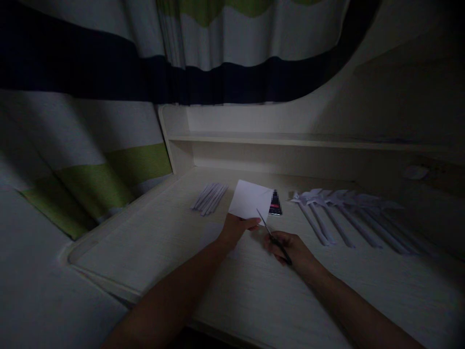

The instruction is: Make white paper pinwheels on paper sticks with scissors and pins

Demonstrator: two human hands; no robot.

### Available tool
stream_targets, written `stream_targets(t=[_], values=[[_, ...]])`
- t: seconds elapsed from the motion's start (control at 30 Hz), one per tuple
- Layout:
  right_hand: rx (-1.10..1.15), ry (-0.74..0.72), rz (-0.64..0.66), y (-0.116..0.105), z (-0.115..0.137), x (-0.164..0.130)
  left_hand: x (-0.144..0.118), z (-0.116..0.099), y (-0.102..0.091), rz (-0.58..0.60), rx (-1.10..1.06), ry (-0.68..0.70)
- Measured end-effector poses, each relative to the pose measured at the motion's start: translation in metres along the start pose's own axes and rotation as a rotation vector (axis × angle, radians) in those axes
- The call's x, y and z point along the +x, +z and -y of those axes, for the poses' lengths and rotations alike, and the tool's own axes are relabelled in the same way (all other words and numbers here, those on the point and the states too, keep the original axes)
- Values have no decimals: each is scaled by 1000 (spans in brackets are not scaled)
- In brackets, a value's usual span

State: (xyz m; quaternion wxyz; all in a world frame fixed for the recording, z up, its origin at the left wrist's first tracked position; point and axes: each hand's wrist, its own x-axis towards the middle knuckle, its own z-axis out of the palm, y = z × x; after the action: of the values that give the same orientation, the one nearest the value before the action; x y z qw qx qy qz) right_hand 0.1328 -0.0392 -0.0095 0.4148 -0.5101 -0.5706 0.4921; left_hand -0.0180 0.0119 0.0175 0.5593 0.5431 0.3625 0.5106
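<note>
Since it's thin, paper (250, 198): light, bendy, I guess
Left hand (234, 230): pinches near edge, good spot
Right hand (296, 249): grips scissors (281, 249)

Dim light is leaving the pale, faintly streaked table (145, 242) grey, its far right corner sinking into shadow; the square white paper sheet (249, 198) is showing brightest; pixelation is obscuring a flat black device (275, 206).

On my pale worktop (269, 291) lie thin white strips (209, 198) at ten o'clock, a dark phone (276, 210) at one, and stemmed paper pieces (341, 198) at two.
</note>
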Motion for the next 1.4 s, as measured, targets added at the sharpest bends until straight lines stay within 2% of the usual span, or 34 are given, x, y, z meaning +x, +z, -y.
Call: stream_targets(t=[0.9,1.4], values=[[-14,7,-22,1,10,-5,-3,-6,3,25,-24,-51],[1,24,-24,0,10,-5,-2,-1,2,41,-54,-37]])
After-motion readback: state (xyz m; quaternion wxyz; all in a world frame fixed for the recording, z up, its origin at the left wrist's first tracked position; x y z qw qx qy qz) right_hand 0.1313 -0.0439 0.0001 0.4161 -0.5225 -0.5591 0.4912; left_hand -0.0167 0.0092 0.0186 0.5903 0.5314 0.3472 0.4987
